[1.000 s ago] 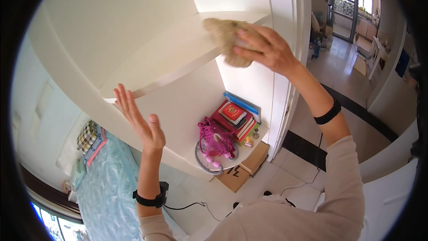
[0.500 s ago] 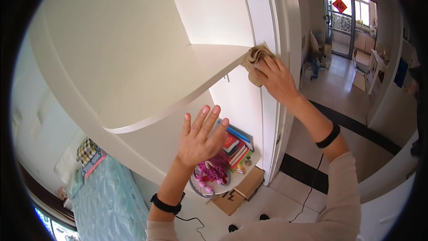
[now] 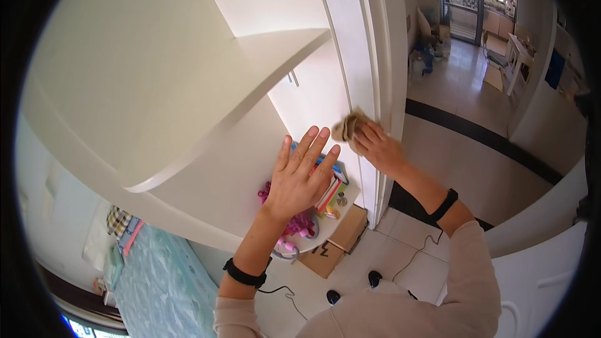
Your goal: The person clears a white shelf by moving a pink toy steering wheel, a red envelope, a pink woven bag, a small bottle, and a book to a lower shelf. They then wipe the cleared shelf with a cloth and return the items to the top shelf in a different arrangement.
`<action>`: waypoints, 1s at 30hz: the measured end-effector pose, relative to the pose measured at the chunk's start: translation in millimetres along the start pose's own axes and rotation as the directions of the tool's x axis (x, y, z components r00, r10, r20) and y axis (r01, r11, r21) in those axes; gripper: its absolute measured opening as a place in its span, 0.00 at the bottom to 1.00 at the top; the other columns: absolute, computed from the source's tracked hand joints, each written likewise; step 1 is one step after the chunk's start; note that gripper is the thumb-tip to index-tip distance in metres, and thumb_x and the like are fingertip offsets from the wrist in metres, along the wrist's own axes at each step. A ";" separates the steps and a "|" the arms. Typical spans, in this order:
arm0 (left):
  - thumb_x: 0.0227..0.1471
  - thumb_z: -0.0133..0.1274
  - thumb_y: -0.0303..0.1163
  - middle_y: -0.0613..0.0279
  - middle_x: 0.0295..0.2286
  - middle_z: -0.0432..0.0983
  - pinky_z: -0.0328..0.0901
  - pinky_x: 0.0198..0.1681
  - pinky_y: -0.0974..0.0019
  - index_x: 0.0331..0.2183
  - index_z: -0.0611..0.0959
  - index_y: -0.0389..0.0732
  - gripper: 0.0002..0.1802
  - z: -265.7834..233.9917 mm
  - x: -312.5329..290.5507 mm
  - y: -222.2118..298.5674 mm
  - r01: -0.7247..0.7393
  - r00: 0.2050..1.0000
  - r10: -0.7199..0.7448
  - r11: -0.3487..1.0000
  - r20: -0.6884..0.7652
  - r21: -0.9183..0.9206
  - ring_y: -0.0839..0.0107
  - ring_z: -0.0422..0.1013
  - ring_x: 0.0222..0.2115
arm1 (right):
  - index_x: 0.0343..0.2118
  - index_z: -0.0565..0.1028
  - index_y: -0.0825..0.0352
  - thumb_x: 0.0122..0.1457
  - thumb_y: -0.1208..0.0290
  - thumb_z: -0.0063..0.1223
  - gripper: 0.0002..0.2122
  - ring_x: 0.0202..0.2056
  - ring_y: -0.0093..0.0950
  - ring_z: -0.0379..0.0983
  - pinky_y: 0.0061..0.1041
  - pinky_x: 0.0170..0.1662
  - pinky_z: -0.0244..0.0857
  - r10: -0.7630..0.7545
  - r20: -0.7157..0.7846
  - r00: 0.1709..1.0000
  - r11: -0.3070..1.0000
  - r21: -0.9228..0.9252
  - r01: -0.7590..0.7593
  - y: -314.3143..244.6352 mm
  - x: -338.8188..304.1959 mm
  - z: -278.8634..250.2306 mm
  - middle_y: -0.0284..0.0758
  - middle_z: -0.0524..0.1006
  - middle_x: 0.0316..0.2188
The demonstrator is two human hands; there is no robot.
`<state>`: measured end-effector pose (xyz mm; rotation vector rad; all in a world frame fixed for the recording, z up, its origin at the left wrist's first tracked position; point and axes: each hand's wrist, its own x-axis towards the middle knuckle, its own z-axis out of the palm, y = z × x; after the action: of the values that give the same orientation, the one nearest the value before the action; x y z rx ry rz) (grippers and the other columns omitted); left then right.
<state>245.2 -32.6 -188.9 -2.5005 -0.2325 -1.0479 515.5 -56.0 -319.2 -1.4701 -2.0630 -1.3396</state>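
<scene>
The right hand (image 3: pixel 380 149) presses a crumpled tan cloth (image 3: pixel 349 125) against the white cabinet (image 3: pixel 313 97) panel just below the shelf (image 3: pixel 275 47), its fingers closed around the cloth so it can rub the surface. The left hand (image 3: pixel 300 175) lies flat on the same panel beside the cloth, fingers spread and holding nothing, likely bracing. Half a second ago the cloth was up at the shelf's front corner; it now sits lower, and the left hand has risen closer to it.

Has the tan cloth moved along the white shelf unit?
Yes. The tan cloth in the right hand has dropped below the white shelf, down the upright panel.
</scene>
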 end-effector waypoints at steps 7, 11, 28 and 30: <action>0.51 0.58 0.33 0.50 0.62 0.60 0.44 0.66 0.41 0.57 0.72 0.44 0.31 22.6 -91.0 33.3 0.069 0.968 -0.033 0.988 0.250 -0.138 0.53 0.56 0.64 | 0.44 0.76 0.59 0.50 0.76 0.62 0.17 0.57 0.33 0.65 0.38 0.64 0.60 -0.097 -0.004 0.995 0.982 -0.161 0.095 40.0 37.5 -24.2 0.31 0.75 0.47; 0.47 0.60 0.32 0.48 0.62 0.58 0.42 0.66 0.42 0.58 0.70 0.42 0.36 36.9 -119.9 49.9 0.152 0.955 -0.100 0.973 0.278 -0.172 0.53 0.54 0.64 | 0.50 0.75 0.61 0.52 0.74 0.53 0.20 0.60 0.36 0.61 0.39 0.64 0.56 0.164 -0.280 0.946 0.985 -0.010 -0.174 85.1 110.4 -74.3 0.34 0.69 0.56; 0.47 0.60 0.36 0.49 0.64 0.53 0.41 0.68 0.46 0.60 0.67 0.39 0.39 43.7 -225.2 124.1 0.496 0.760 -0.310 0.845 0.571 -0.201 0.56 0.52 0.65 | 0.46 0.77 0.60 0.52 0.77 0.54 0.16 0.45 0.35 0.67 0.33 0.50 0.61 -0.069 0.396 0.916 0.913 0.395 -0.102 -89.3 -87.6 39.1 0.33 0.74 0.37; 0.49 0.60 0.38 0.49 0.64 0.51 0.41 0.68 0.47 0.61 0.64 0.39 0.41 46.0 -239.4 130.4 0.579 0.719 -0.351 0.779 0.600 -0.239 0.55 0.50 0.65 | 0.46 0.77 0.58 0.49 0.79 0.56 0.19 0.45 0.36 0.68 0.34 0.49 0.62 0.007 0.485 0.875 0.818 0.500 -0.284 -108.4 -86.9 25.1 0.34 0.74 0.38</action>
<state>146.7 -128.1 -429.0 -3.1898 -0.9698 -0.5669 468.7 -93.8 -447.0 -1.7184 -2.2676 -0.2547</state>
